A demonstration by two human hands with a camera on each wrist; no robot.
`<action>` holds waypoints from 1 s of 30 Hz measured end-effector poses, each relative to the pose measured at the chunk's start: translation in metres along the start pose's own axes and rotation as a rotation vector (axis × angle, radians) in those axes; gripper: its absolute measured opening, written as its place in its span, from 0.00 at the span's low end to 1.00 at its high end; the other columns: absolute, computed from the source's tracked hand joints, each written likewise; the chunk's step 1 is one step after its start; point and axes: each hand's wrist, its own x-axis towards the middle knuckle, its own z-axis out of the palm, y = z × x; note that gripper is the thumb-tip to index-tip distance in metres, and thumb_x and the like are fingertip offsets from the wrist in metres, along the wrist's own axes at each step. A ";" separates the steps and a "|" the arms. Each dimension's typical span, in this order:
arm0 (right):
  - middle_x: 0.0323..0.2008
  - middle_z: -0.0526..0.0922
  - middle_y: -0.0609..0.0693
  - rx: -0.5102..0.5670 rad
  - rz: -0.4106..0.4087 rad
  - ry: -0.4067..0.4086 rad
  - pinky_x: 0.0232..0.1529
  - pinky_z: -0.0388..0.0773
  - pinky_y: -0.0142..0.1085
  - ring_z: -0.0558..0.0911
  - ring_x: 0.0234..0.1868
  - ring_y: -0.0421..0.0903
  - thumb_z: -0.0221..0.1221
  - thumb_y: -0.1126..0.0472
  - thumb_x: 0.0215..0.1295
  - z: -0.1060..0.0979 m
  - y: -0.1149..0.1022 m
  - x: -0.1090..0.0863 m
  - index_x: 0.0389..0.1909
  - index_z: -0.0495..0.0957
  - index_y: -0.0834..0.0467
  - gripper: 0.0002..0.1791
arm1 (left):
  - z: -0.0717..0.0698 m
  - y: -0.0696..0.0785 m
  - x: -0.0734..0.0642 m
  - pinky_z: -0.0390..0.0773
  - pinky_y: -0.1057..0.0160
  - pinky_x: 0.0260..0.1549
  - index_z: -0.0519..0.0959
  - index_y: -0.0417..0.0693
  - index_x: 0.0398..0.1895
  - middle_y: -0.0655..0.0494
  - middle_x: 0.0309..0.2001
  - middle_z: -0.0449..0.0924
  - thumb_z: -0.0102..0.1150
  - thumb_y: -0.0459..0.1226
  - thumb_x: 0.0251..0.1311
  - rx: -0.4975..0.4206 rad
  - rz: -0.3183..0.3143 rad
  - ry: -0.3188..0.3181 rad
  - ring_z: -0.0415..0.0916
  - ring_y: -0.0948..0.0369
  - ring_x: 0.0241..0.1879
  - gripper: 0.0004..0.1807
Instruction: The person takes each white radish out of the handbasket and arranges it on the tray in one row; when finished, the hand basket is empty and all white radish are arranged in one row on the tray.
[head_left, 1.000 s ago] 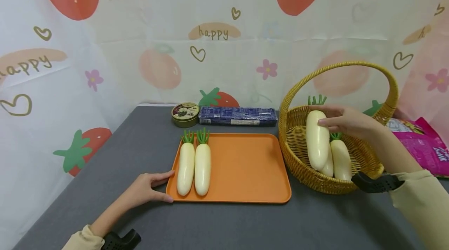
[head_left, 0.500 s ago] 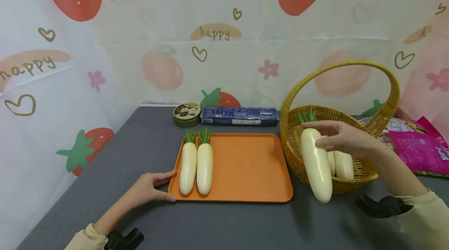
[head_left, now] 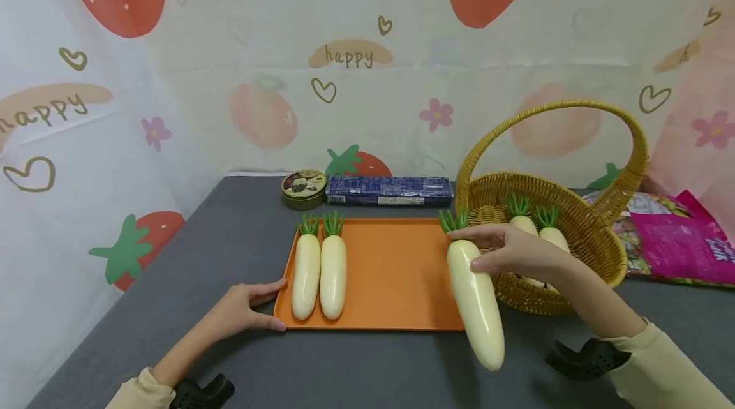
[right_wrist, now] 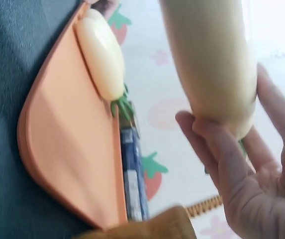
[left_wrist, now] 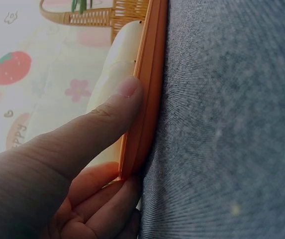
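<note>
My right hand (head_left: pixel 519 251) pinches a white radish (head_left: pixel 478 310) near its leafy top. The radish hangs tilted over the right edge of the orange tray (head_left: pixel 396 268), its tip pointing toward me. In the right wrist view, the fingers (right_wrist: pixel 232 159) and thumb lie on either side of the held radish (right_wrist: pixel 214 59). My left hand (head_left: pixel 244 308) holds the tray's near left corner, thumb (left_wrist: pixel 127 92) against the front wall and fingers round the side. Two radishes, a left one (head_left: pixel 306 276) and a right one (head_left: pixel 333 276), lie side by side on the tray, leaves away from me.
A wicker basket (head_left: pixel 603 243) with a tall handle stands right of the tray and holds two more radishes (head_left: pixel 553 237). A round tin (head_left: pixel 304 189) and a long blue package (head_left: pixel 389 191) sit behind the tray. A pink bag (head_left: pixel 680 240) lies beyond the basket.
My right hand has lifted the radish out of the basket and carried it left and toward me, to the tray's right edge. The left hand stays at the tray's corner.
</note>
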 end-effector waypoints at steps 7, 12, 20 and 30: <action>0.55 0.69 0.60 -0.058 0.029 0.103 0.44 0.72 0.44 0.74 0.46 0.49 0.61 0.61 0.57 0.019 0.008 0.030 0.63 0.62 0.62 0.33 | 0.002 -0.002 0.000 0.68 0.52 0.48 0.66 0.35 0.60 0.38 0.53 0.69 0.69 0.45 0.42 -0.012 0.024 -0.011 0.65 0.49 0.54 0.41; 0.53 0.70 0.58 -0.033 0.057 0.135 0.44 0.73 0.44 0.74 0.46 0.49 0.63 0.59 0.55 0.027 0.014 0.051 0.62 0.65 0.59 0.32 | 0.001 -0.003 0.000 0.68 0.53 0.48 0.66 0.36 0.60 0.39 0.54 0.69 0.69 0.46 0.41 -0.018 0.006 -0.006 0.66 0.50 0.54 0.42; 0.54 0.71 0.55 -0.049 0.047 0.165 0.45 0.73 0.44 0.74 0.50 0.50 0.65 0.58 0.52 0.033 0.016 0.088 0.60 0.68 0.56 0.32 | -0.002 0.002 0.000 0.68 0.53 0.47 0.66 0.35 0.59 0.37 0.54 0.68 0.70 0.44 0.42 -0.010 0.025 -0.005 0.65 0.48 0.54 0.41; 0.46 0.76 0.54 -0.097 0.073 0.205 0.43 0.75 0.40 0.77 0.44 0.48 0.64 0.60 0.53 0.039 0.022 0.124 0.59 0.68 0.60 0.31 | 0.000 0.000 -0.001 0.68 0.52 0.48 0.66 0.36 0.60 0.37 0.54 0.68 0.69 0.45 0.42 -0.005 0.020 -0.009 0.65 0.48 0.54 0.41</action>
